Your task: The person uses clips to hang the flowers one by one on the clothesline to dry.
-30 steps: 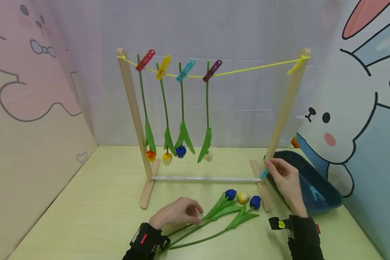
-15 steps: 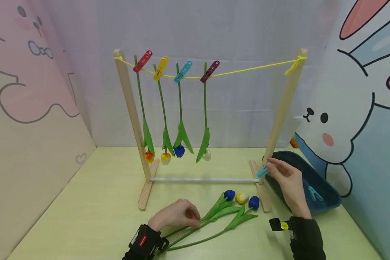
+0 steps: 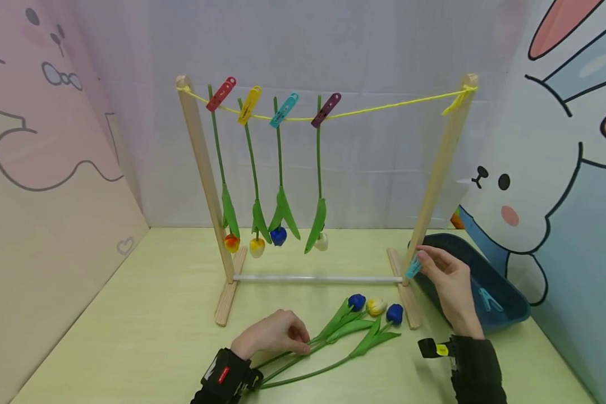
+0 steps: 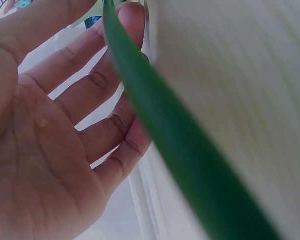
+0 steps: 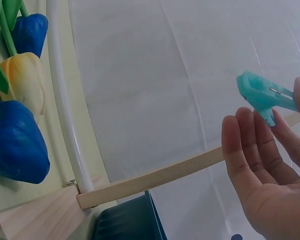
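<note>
My left hand point(image 3: 272, 334) is low over the table, thumb and index finger pinching the green stem of a tulip point(image 3: 333, 324). That stem point(image 4: 160, 120) runs close past the lens in the left wrist view, with the other fingers loosely spread. Two more artificial tulips lie alongside; the heads are two blue point(image 3: 394, 314) and one yellow-white point(image 3: 376, 307). By the rack's right post, my right hand point(image 3: 446, 283) pinches a light-blue clothespin point(image 3: 413, 267). In the right wrist view this clothespin point(image 5: 260, 92) sits between thumb and fingers.
A wooden rack point(image 3: 443, 168) carries a yellow string point(image 3: 394, 106). Several tulips hang upside down from its left half by clothespins, such as a purple one point(image 3: 326, 110). At right, a dark blue tub point(image 3: 505, 320) holds another light-blue clothespin point(image 3: 490, 300).
My left thumb and index finger have closed on the tulip stem. The clothespin has turned in my right fingers, which stay beside the post. The head view has shifted slightly.
</note>
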`<state>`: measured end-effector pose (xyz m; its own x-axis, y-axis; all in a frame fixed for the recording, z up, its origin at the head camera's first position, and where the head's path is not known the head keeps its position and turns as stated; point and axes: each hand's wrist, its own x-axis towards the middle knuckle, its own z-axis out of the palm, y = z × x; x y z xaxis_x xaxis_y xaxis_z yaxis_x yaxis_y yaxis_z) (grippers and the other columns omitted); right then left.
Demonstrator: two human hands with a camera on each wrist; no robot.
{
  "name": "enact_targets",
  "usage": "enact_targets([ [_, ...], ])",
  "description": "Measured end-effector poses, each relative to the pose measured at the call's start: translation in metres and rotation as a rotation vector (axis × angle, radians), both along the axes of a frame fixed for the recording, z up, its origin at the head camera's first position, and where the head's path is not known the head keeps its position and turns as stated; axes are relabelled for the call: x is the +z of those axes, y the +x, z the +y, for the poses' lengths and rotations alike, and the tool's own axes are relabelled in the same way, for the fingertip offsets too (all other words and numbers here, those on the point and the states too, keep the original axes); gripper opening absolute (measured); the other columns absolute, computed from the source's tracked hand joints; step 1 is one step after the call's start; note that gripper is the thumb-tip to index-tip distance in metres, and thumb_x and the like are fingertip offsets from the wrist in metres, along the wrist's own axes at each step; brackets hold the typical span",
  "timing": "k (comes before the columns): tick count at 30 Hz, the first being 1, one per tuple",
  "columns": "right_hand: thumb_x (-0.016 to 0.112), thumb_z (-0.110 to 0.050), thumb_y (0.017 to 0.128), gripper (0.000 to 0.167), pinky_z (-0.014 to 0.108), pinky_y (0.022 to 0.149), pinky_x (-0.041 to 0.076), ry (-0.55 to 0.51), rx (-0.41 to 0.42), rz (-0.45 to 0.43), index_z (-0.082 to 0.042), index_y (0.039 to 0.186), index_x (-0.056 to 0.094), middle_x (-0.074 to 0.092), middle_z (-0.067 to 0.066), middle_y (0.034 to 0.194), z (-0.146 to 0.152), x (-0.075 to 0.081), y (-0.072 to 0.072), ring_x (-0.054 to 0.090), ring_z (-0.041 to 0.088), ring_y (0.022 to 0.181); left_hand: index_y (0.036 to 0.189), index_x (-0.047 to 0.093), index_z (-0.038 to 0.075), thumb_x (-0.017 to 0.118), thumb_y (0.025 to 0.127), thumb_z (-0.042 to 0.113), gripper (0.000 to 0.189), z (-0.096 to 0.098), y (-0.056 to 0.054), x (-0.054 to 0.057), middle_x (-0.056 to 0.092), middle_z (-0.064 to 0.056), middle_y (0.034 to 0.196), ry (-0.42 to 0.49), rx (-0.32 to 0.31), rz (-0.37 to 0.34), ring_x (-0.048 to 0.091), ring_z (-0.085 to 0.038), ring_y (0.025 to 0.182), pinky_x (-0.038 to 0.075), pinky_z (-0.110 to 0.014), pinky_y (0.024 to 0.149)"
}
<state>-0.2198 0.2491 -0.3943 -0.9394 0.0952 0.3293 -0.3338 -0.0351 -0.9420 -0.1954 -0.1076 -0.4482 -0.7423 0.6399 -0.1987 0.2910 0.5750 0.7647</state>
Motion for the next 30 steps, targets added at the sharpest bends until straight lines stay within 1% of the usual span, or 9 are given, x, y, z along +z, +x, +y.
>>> enact_targets([
  [4, 0.06, -0.01, 0.101, 0.026, 0.014, 0.082, 0.057, 0.022, 0.0, -0.001, 0.006, 0.121, 0.066, 0.074, -0.009, 0.104, 0.0007, 0.0001, 0.0002, 0.067, 0.003, 0.091, 0.089, 0.077, 0.008, 0.079, 0.087, 0.016, 0.009, -0.0003, -0.0002, -0.0003, 0.071, 0.005, 0.078, -0.002, 0.001, 0.008, 0.056, 0.002, 0.066, 0.048, -0.016, 0.064],
  [11, 0.06, -0.011, 0.101, 0.026, 0.015, 0.079, 0.057, 0.042, -0.001, -0.001, 0.005, 0.121, 0.066, 0.073, -0.01, 0.1, 0.0006, -0.0005, -0.0001, 0.066, 0.003, 0.086, 0.088, 0.077, 0.008, 0.079, 0.087, 0.013, 0.005, -0.0011, -0.0005, -0.0013, 0.073, 0.002, 0.08, 0.003, 0.003, 0.015, 0.059, 0.003, 0.067, 0.05, -0.016, 0.066],
  [16, 0.06, -0.012, 0.102, 0.028, 0.014, 0.079, 0.057, 0.06, 0.0, -0.008, 0.006, 0.122, 0.064, 0.072, -0.015, 0.1, 0.0001, -0.0008, -0.0001, 0.065, 0.003, 0.086, 0.09, 0.078, 0.007, 0.079, 0.087, 0.014, 0.007, -0.0015, -0.0004, -0.0011, 0.075, 0.0, 0.082, 0.003, 0.006, 0.019, 0.061, 0.002, 0.069, 0.051, -0.017, 0.067],
  [20, 0.06, -0.012, 0.101, 0.027, 0.014, 0.078, 0.057, 0.06, -0.005, -0.007, 0.005, 0.122, 0.065, 0.073, -0.016, 0.101, -0.0002, -0.0009, 0.0, 0.066, 0.003, 0.086, 0.091, 0.079, 0.006, 0.078, 0.087, 0.014, 0.008, -0.0021, -0.0006, -0.0008, 0.076, 0.0, 0.082, 0.007, 0.002, 0.029, 0.061, 0.003, 0.068, 0.051, -0.016, 0.067],
  [25, 0.06, -0.011, 0.101, 0.026, 0.015, 0.078, 0.057, 0.053, -0.005, -0.002, 0.005, 0.122, 0.066, 0.073, -0.015, 0.1, -0.0002, -0.0009, -0.0002, 0.066, 0.003, 0.085, 0.09, 0.08, 0.008, 0.077, 0.088, 0.015, 0.009, -0.0028, -0.0011, 0.0001, 0.075, 0.002, 0.08, 0.012, -0.009, 0.058, 0.056, 0.003, 0.065, 0.048, -0.016, 0.062],
  [30, 0.06, -0.012, 0.101, 0.028, 0.015, 0.078, 0.057, 0.055, -0.012, -0.006, 0.006, 0.123, 0.064, 0.073, -0.016, 0.1, -0.0002, -0.001, 0.0001, 0.066, 0.003, 0.085, 0.089, 0.081, 0.009, 0.076, 0.09, 0.015, 0.008, -0.0044, -0.0017, 0.0017, 0.073, 0.004, 0.078, 0.01, -0.008, 0.105, 0.051, 0.003, 0.062, 0.042, -0.015, 0.057],
])
